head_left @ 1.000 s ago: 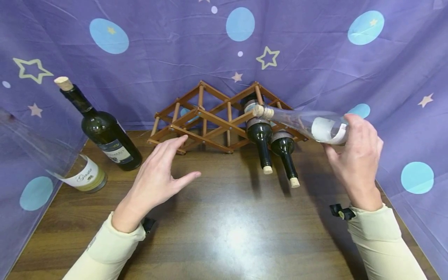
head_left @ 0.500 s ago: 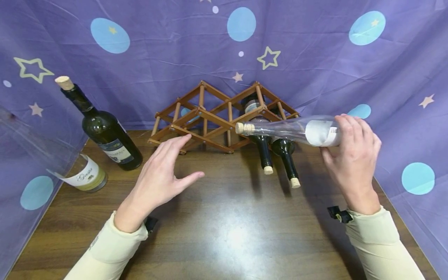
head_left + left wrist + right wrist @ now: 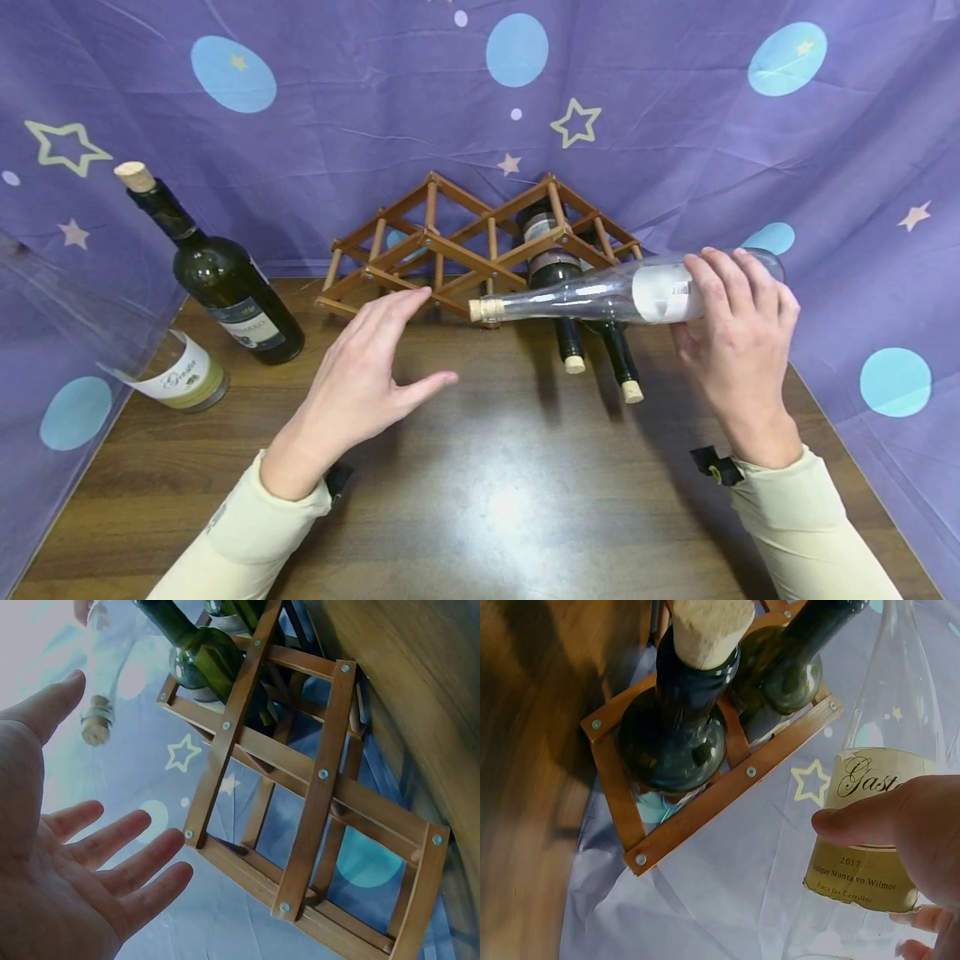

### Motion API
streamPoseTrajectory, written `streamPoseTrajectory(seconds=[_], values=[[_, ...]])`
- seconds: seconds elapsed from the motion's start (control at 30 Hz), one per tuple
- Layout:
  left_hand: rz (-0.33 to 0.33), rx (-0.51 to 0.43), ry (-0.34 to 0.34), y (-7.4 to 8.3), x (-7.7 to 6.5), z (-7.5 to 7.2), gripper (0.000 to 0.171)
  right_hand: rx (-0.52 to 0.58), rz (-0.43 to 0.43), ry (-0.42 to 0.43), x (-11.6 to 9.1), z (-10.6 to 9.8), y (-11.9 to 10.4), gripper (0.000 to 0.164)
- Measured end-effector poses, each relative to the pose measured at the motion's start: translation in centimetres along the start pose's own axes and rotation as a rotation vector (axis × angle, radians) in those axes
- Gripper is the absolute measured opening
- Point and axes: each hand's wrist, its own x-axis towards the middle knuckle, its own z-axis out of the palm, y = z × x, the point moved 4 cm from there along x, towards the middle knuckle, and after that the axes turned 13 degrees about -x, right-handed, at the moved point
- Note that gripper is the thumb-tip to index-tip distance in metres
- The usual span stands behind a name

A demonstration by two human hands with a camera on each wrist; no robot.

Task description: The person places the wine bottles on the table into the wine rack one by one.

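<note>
My right hand (image 3: 738, 342) grips a clear glass wine bottle (image 3: 592, 293) round its labelled body, well above the table. The bottle lies nearly level, its corked neck pointing left, in front of the wooden wine rack (image 3: 491, 271). In the right wrist view my thumb presses the yellowish label (image 3: 862, 877). My left hand (image 3: 352, 383) hovers before the rack's left half, fingers extended and thumb apart, holding nothing; the bottle's cork (image 3: 96, 731) shows beyond its thumb in the left wrist view. Two dark green bottles lie in the rack's right side, corks (image 3: 574, 364) toward me.
A dark green corked wine bottle (image 3: 236, 292) stands at the left of the wooden table (image 3: 480, 500). Beside it, nearer me, stands a clear bottle (image 3: 180, 375) with a white and yellow label. A purple patterned cloth (image 3: 337, 100) hangs behind and at the sides.
The clear bottle has moved left and toward me, turning from a slant to nearly level, with my right hand following. My left hand has shifted slightly right. Rack and standing bottles stay put.
</note>
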Motion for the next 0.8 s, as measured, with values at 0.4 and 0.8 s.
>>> streamPoseTrajectory(seconds=[0.4, 0.8], values=[[0.039, -0.034, -0.011, 1.2, 0.8, 1.4, 0.095, 0.006, -0.059, 0.012, 0.2, -0.7, -2.4, 0.073], [0.084, -0.028, -0.016, 2.2, 1.3, 2.8, 0.089, 0.037, -0.104, 0.060, 0.4, -1.7, -4.9, 0.063]])
